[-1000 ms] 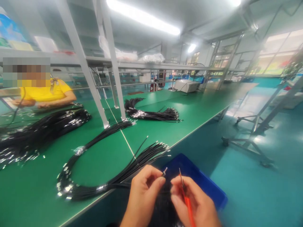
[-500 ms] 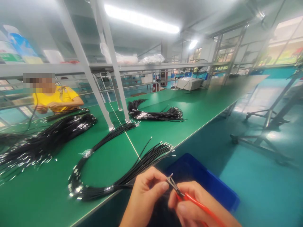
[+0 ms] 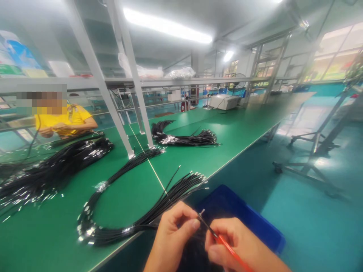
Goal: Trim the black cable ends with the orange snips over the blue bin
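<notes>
Thumb and forefinger of my left hand (image 3: 176, 230) pinch the end of a thin black cable (image 3: 198, 215), whose small tip sticks out between the hands. Wrapped round the red handles of a small tool (image 3: 229, 247), my right hand (image 3: 231, 241) is closed. The tool's narrow metal jaws meet the cable tip just right of my left fingertips. Behind my left hand, a curved bundle of black cables (image 3: 113, 232) with silvery ends lies on the green table (image 3: 124, 206).
A blue bin (image 3: 255, 223) stands below the table edge, beyond my right hand. Further black cable bundles lie at the left (image 3: 65, 162) and centre back (image 3: 187, 139). White shelf posts (image 3: 138, 94) rise from the table. A person in yellow (image 3: 76, 119) sits across it.
The tool in my right hand has turned slightly, and its jaws now look closer together. My left hand keeps its pinch. The whole view has shifted slightly.
</notes>
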`<state>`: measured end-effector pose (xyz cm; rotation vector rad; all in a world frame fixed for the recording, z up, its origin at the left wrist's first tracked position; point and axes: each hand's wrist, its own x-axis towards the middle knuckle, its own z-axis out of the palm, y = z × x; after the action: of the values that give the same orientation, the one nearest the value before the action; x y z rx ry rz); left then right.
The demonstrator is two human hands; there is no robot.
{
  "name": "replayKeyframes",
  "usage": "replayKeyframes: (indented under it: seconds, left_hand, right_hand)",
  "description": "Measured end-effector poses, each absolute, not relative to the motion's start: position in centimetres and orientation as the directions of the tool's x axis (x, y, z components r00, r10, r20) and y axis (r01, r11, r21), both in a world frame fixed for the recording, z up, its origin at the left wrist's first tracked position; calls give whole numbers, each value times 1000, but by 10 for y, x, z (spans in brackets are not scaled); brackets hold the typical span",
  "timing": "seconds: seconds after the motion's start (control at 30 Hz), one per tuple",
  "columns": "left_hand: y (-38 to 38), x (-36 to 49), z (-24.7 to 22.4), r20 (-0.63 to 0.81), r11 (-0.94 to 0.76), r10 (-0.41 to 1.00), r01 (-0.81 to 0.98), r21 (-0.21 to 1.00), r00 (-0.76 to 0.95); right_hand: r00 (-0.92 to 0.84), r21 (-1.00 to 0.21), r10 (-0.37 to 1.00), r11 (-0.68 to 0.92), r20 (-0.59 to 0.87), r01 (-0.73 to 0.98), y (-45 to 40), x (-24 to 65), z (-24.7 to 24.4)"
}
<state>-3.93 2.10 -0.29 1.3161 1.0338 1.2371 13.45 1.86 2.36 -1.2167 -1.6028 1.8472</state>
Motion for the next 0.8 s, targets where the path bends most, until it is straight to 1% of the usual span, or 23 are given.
replayKeyframes:
  seconds: [0.07, 0.1, 0.17, 0.2, 0.27, 0.33, 0.4, 0.47, 0.5, 0.53, 0.57, 0.6, 0.67, 0.73, 0.8]
  left_hand:
    - [22, -41, -4, 115, -110, 988, -59, 992, 105]
    - [22, -41, -4, 110, -104, 989, -70, 992, 101]
    - [24, -41, -3, 96, -88, 992, -90, 992, 86]
    - [25, -40, -3, 85, -78, 994, -93, 993, 73]
    - [25, -33, -3, 73, -70, 996, -62, 996, 42]
    - [22, -19, -8, 78, -78, 997, 50, 996, 11]
    - [17, -2, -16, 78, -87, 996, 256, 963, 44]
    - [12, 10, -27, 72, -162, 978, 492, 855, 197]
    - [11, 12, -31, 67, -209, 963, 571, 794, 259]
    - [12, 10, -35, 66, -233, 959, 637, 735, 275]
    - [14, 5, -37, 71, -229, 966, 694, 682, 249]
    - [17, -3, -39, 86, -185, 982, 747, 638, 170]
    - [28, -26, -39, 123, -49, 992, 829, 558, -25]
    - [39, -50, -37, 163, 111, 964, 879, 463, -208]
    - [48, -70, -35, 164, 219, 939, 894, 391, -301]
  right_hand:
    - [-544, -947, 777, -231, -318, 224, 17, 138, 19]
    - [-577, -953, 760, -213, -300, 215, 17, 141, 16]
    - [-593, -965, 762, -200, -261, 168, 16, 144, 12]
    - [-569, -969, 785, -214, -246, 124, 15, 146, 11]
    - [-441, -965, 870, -259, -219, -32, 14, 147, 11]
    - [-271, -938, 939, -272, -211, -213, 12, 148, 14]
    - [-122, -912, 969, -245, -216, -329, 12, 148, 16]
    - [-17, -900, 973, -219, -229, -376, 12, 149, 17]
    - [15, -896, 971, -215, -240, -388, 12, 149, 16]
    - [34, -892, 968, -215, -249, -398, 13, 150, 15]
    - [44, -889, 966, -216, -255, -404, 13, 150, 13]
    - [51, -889, 965, -215, -256, -405, 13, 150, 12]
    - [75, -898, 966, -200, -248, -391, 13, 149, 10]
    - [91, -904, 965, -194, -245, -382, 12, 147, 12]
    - [84, -902, 964, -204, -253, -381, 12, 145, 15]
